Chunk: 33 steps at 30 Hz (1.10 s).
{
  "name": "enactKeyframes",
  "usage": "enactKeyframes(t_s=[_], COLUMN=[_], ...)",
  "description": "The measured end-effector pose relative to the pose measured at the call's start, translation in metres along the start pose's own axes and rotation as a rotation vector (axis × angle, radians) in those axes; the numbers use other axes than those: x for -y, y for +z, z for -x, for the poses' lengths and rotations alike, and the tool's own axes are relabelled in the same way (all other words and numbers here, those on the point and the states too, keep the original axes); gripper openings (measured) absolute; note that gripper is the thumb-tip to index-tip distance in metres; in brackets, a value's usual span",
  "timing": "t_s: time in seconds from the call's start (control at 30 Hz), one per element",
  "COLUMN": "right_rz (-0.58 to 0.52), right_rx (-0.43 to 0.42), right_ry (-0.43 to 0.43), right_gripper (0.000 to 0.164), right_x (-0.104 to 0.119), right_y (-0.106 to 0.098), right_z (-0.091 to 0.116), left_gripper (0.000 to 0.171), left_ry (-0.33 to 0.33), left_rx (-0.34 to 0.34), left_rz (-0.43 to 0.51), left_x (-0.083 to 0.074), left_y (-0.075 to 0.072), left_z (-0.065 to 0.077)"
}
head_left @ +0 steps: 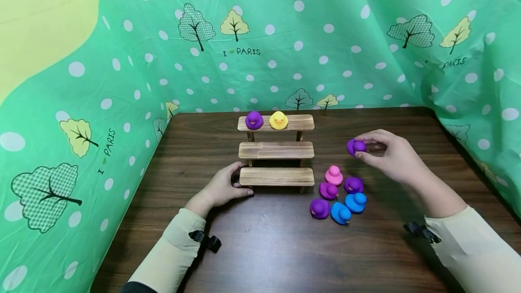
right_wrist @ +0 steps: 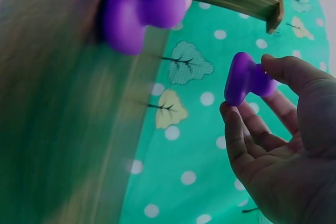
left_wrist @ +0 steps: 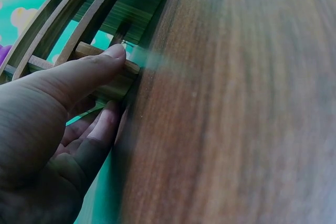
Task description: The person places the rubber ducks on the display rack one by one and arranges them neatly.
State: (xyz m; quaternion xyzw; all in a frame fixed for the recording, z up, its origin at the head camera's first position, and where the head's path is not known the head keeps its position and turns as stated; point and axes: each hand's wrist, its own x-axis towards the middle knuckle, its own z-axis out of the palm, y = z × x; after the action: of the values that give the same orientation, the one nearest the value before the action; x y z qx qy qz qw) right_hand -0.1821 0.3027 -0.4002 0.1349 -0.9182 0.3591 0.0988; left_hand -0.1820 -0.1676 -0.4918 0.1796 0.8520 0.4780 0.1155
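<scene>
My right hand [head_left: 392, 153] pinches a purple rubber duck [head_left: 355, 147] between thumb and fingers, raised off the table; the right wrist view shows the same duck [right_wrist: 247, 80] at the fingertips. With thumb and fingers, my left hand [head_left: 225, 184] grips the lower left end of a three-step wooden stand [head_left: 277, 176]; in the left wrist view the thumb [left_wrist: 105, 61] lies against its wood. On the top step sit a purple duck [head_left: 254, 120] and a yellow duck [head_left: 278, 120]. The middle and bottom steps bear no ducks.
Right of the stand lies a cluster of ducks: a pink duck [head_left: 333, 175], several purple ducks [head_left: 319, 208] and two blue ducks [head_left: 356, 202]. A green dotted cloth [head_left: 260, 71] rises behind and beside the dark wooden table [head_left: 277, 252].
</scene>
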Motion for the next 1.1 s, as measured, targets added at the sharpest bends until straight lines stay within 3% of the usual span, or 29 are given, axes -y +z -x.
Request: enactKeyframes(t_s=[0.3,0.6,1.1], right_rz=[-0.012,-0.092,-0.181], right_rx=[-0.017,-0.033,-0.123], right_ry=[-0.027,-0.083,-0.13], right_gripper=[0.033,0.032,0.036], right_x=[0.021,0.041,0.066], right_y=[0.005,0.01,0.023], right_z=[-0.019,-0.036,-0.055], left_gripper=[0.082,0.083,0.083], left_ry=[0.003,0.014,0.019], left_rx=[0.003,0.0,0.0], left_rz=[0.007,0.007,0.024], left_x=[0.002,0.002,0.001], left_y=[0.0,0.0,0.001], left_z=[-0.001,-0.001,0.0])
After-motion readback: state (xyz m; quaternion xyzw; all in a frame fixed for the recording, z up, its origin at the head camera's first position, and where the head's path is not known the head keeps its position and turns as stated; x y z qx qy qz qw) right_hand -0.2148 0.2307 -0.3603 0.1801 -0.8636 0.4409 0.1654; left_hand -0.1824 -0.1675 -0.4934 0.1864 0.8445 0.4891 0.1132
